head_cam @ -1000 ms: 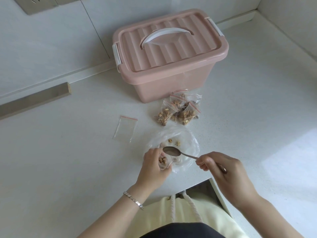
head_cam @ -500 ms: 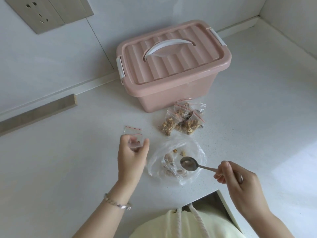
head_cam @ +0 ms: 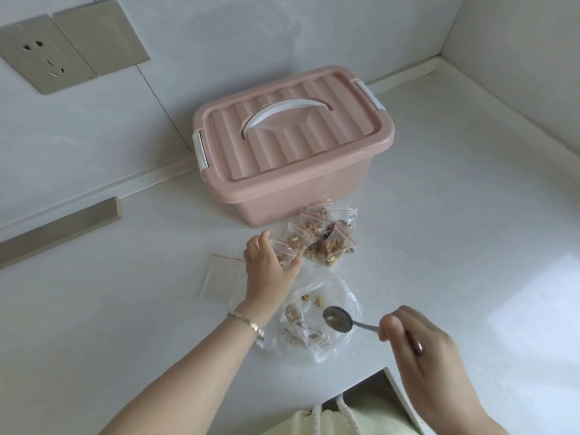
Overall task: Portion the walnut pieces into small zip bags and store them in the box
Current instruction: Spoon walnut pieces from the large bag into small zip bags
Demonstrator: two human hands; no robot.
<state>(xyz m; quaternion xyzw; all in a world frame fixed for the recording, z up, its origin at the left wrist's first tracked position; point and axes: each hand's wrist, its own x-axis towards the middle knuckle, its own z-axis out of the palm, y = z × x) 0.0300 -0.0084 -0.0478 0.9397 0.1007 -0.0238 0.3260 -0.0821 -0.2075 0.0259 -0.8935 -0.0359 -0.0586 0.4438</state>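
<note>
Left hand [head_cam: 268, 262] grips a filled zip bag [head_cam: 284, 250] at the near edge of the pile [head_cam: 329, 243] of filled bags, just in front of the box [head_cam: 292, 152], lid on. Right hand [head_cam: 420, 343] holds the spoon [head_cam: 338, 318] over the big bag [head_cam: 314, 337]; a few walnut pieces [head_cam: 318, 301] lie inside. An empty bag [head_cam: 219, 277] lies flat on the bench [head_cam: 125, 309], left of the left hand.

I'm at home, in what looks like a kitchen corner: a white speckled table [head_cam: 470, 246] meets a tiled wall [head_cam: 251, 32] with a wall socket [head_cam: 40, 58], and on it are a pink lidded storage box [head_cam: 292, 158], walnut zip bags [head_cam: 329, 246] and a spoon [head_cam: 339, 320].
</note>
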